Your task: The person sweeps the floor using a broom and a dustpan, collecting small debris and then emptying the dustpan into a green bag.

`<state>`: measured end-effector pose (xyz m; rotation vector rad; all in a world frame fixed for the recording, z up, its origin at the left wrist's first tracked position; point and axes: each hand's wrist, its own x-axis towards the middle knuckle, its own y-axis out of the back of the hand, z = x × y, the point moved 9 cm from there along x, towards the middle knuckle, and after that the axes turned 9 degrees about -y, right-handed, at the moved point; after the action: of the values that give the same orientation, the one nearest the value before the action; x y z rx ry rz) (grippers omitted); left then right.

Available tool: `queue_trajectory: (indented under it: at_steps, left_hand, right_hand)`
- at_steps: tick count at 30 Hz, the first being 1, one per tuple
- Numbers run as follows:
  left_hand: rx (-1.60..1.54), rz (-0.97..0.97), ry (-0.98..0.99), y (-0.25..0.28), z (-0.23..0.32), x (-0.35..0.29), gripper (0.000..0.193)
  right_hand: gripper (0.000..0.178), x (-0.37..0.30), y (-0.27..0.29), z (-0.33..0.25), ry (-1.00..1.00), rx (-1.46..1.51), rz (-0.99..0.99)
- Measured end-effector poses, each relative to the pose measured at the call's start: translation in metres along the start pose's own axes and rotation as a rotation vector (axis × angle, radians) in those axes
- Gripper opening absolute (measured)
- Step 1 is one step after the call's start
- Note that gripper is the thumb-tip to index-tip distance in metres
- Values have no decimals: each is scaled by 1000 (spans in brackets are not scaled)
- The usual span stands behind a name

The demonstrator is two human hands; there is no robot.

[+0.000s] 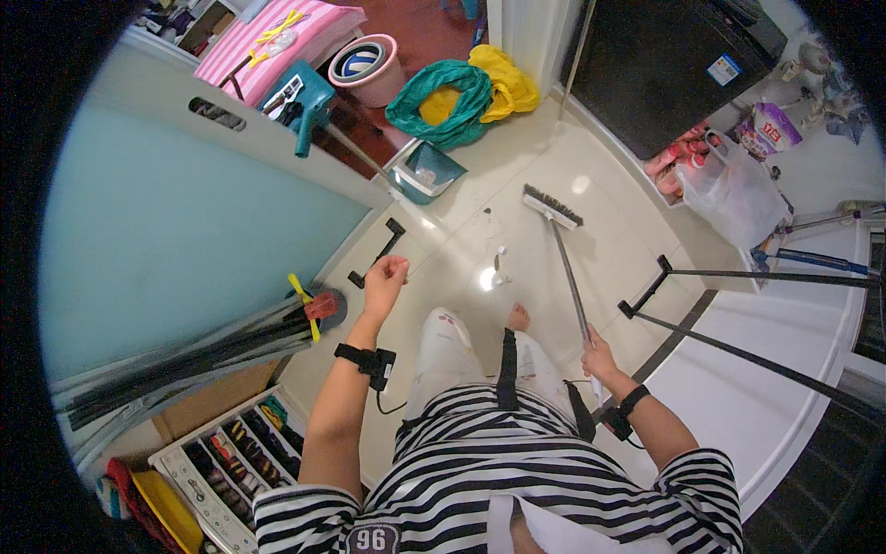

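My right hand [600, 358] is wrapped round the grey handle of a broom [570, 277]. Its white head with dark bristles [553, 207] rests on the tiled floor, ahead and slightly right of my legs. My left hand [386, 274] is raised on the left, fingers curled in, with nothing visible in it; it appears near a black bar-shaped foot [378, 251]. Small white and dark scraps [500, 265] lie on the floor between my left hand and the broom. A teal dustpan [429, 173] stands farther off, by the doorway.
Black rack legs [646, 288] stand at the right beside a white surface [738, 355]. On the left are a pale blue panel [185, 222], a bundle of poles [203, 346] and a compartment box [235, 457]. A pink bucket [392, 83] and green-yellow cloth [441, 103] sit beyond.
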<state>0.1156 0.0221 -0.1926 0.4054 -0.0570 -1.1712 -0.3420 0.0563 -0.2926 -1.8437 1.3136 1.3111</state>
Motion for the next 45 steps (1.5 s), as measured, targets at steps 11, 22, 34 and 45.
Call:
queue_trajectory:
  at_steps: [11, 22, 34, 45]
  left_hand:
    - [-23, -11, 50, -30, -20, 98, 13]
    - [275, -293, 30, -90, -122, 243, 12]
    - [553, -399, 261, -190, -331, 299, 17]
    - [738, -417, 182, -346, -507, 348, 17]
  right_hand:
    - [48, 51, 19, -82, -57, 8, 34]
    - [49, 135, 0, -178, -86, -137, 129]
    - [50, 321, 8, -185, 138, -637, 145]
    - [43, 287, 96, 32, -57, -663, 188]
